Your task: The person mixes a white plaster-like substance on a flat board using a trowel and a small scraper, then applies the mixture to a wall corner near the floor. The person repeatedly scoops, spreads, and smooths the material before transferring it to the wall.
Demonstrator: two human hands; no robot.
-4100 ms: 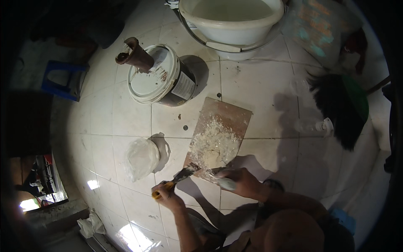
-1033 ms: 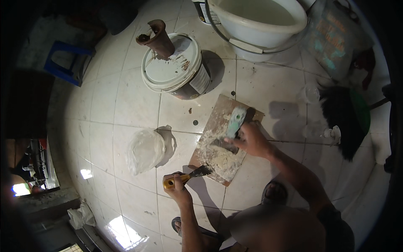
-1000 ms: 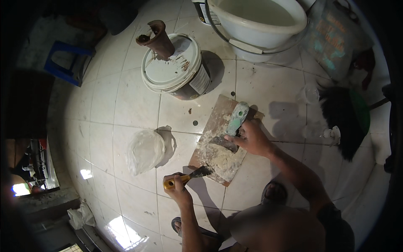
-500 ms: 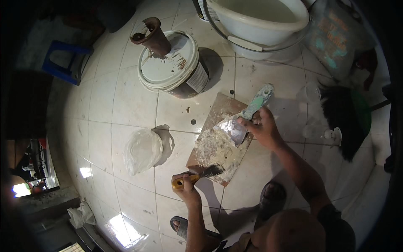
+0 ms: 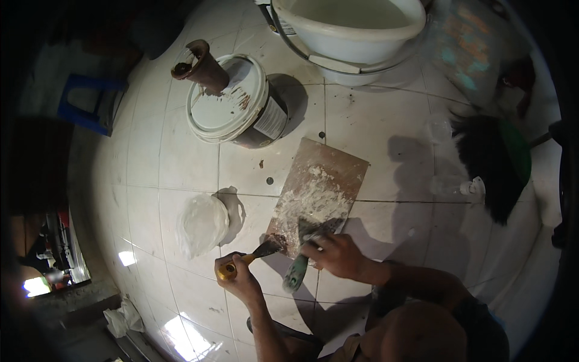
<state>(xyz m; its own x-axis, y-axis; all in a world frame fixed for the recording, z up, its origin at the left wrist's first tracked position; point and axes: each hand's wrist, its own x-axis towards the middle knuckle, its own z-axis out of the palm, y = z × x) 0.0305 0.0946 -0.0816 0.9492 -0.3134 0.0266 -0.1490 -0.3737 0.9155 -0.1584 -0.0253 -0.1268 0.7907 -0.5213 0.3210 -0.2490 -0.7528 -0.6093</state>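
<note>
A brown board spread with lumpy off-white paste lies on the tiled floor. My left hand is closed round the yellow handle of a putty knife, its dark blade at the board's lower left edge. My right hand grips a second knife with a pale green, smeared handle; its wide blade rests in the paste at the board's near end, partly hidden by my fingers. Left of the board sits a translucent plastic bag, its contents unclear.
A lidded bucket carries a broken brown pot. Behind are a white basin and a bagged bundle. At right are a black broom head and clear plastic bottle. A blue stool stands far left.
My right hand and green-handled knife have swung down from the board's far part to its near end, the handle now pointing toward me. My left hand has shifted slightly left and down.
</note>
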